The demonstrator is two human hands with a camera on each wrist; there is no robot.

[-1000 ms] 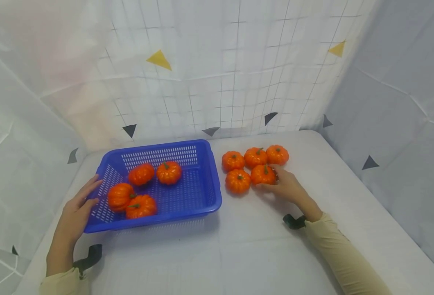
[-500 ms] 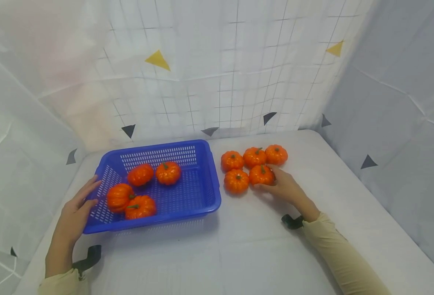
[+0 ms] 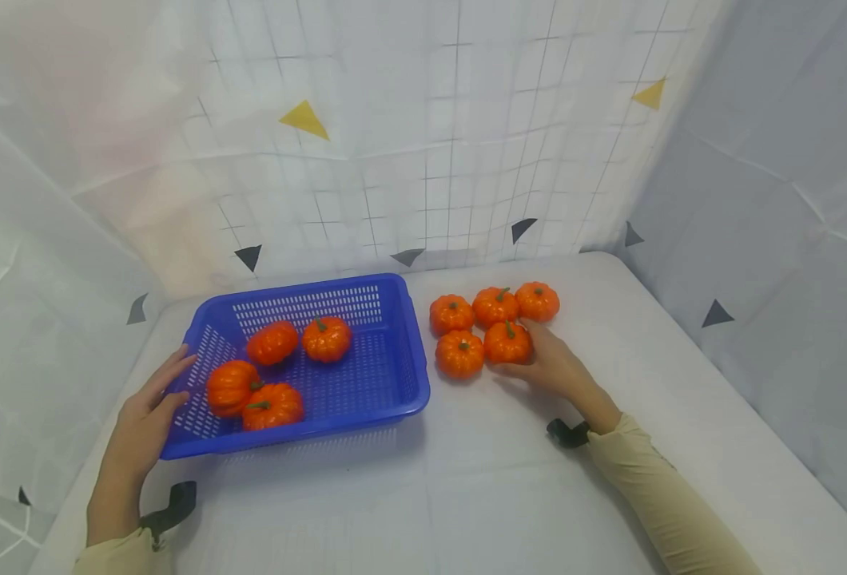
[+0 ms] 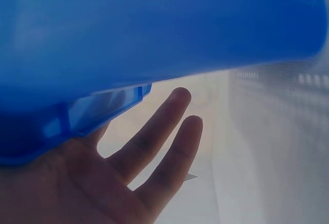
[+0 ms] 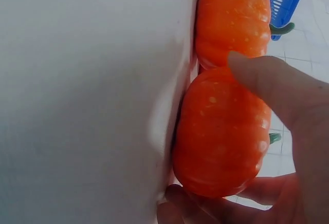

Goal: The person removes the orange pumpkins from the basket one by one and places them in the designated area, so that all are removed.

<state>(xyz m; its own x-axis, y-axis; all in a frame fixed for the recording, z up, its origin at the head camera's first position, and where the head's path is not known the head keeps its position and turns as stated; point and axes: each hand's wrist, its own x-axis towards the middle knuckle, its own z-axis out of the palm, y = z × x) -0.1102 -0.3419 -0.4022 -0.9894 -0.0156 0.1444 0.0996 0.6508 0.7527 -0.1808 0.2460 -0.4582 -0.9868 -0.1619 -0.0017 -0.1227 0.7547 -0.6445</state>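
Observation:
My right hand (image 3: 556, 371) holds a small orange pumpkin (image 3: 507, 343) with a green stem, in the front row of a group on the white table. In the right wrist view its thumb and fingers lie on opposite sides of this pumpkin (image 5: 221, 131), which stays on the table. A second pumpkin (image 5: 234, 21) is right beside it. On the left, a blue plastic basket (image 3: 366, 419) contains several pumpkins. My left hand (image 3: 136, 431) rests at the basket's left rim. Two of its fingers (image 4: 169, 154) stretch out straight below the blue rim in the left wrist view.
Behind the held pumpkin sit more loose pumpkins (image 3: 495, 307), close together, to the right of the basket. White sheeting (image 3: 395, 120) with grid lines hangs at the table's back, and grey sheeting (image 3: 790, 263) stands on the right. Dark straps (image 3: 567, 434) are at both wrists.
The whole head view shifts slightly left. Both hands, the basket and the pumpkins keep nearly the same places relative to one another.

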